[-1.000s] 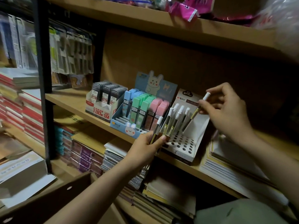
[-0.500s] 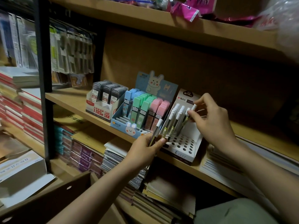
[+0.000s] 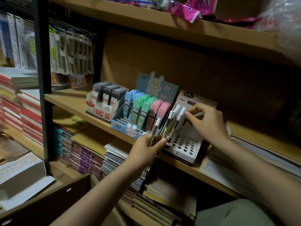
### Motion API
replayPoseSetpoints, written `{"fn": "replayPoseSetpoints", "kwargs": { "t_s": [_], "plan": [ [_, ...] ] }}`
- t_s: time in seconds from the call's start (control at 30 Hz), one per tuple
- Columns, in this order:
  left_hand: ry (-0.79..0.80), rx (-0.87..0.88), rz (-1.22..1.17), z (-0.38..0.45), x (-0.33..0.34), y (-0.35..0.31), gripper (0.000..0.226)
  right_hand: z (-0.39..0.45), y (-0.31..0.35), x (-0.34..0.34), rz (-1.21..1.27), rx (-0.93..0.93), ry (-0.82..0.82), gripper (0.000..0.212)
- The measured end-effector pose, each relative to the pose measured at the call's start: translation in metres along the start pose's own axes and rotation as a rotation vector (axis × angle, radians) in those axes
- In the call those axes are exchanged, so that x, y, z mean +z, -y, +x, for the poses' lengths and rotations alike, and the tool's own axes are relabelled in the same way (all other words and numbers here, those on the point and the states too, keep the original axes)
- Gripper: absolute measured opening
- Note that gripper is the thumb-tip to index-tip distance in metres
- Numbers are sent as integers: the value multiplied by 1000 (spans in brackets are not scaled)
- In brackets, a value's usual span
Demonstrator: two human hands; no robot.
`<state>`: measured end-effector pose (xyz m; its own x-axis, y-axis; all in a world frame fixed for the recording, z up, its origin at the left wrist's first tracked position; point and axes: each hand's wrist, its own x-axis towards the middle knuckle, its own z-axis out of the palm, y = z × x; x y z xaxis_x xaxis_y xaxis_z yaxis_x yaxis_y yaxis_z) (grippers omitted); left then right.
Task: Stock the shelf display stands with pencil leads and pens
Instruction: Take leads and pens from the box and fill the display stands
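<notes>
— When set against a second ago, with a pen held high above the stand: anything different at the right grip (image 3: 206, 123)?

— Lowered since. Fingertips now pinched narrow on the top of one slim dark pen (image 3: 183, 126), cap hidden beneath them. Tip apparently down in the white cardboard stand with round holes (image 3: 187, 145), directly below that grip.

— Seated, then?

— Probably, though not yet released. Just left of the right grip: standing white-capped pens (image 3: 175, 121), leaning together in the back rows. Nearer rows of holes below the wrist unfilled.

— And the left grip (image 3: 145, 149)?

— Unmoved. Closed round a bundle of white-capped pens (image 3: 156, 129), held touching the stand's near left corner, at the edge of the wooden shelf (image 3: 70, 101).

— Meaning for the job?

— One more pen placed, several left to go. Pastel lead cases in a blue rabbit box (image 3: 143, 108), beyond the left grip, seemingly stocked already.
</notes>
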<state>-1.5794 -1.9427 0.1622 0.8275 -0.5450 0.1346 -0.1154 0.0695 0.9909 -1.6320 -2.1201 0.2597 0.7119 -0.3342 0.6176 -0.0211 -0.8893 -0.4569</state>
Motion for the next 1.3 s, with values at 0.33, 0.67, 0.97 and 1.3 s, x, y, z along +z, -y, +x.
{"fn": "replayPoseSetpoints", "kwargs": {
  "t_s": [0.33, 0.67, 0.97, 1.3],
  "plan": [
    [209, 10, -275, -5, -3, -8, 24, -19, 22, -15, 215, -51, 2, 23],
    [299, 28, -289, -12, -1, -17, 22, -29, 40, -11, 477, -40, 208, 36],
    [292, -172, -449, -8, -11, -24, 36, -22, 15, -26, 174, -108, -68, 33],
    [266, -22, -250, -7, -16, -14, 26, -32, 5, -9, 158, -147, -68, 30]
  ]
}}
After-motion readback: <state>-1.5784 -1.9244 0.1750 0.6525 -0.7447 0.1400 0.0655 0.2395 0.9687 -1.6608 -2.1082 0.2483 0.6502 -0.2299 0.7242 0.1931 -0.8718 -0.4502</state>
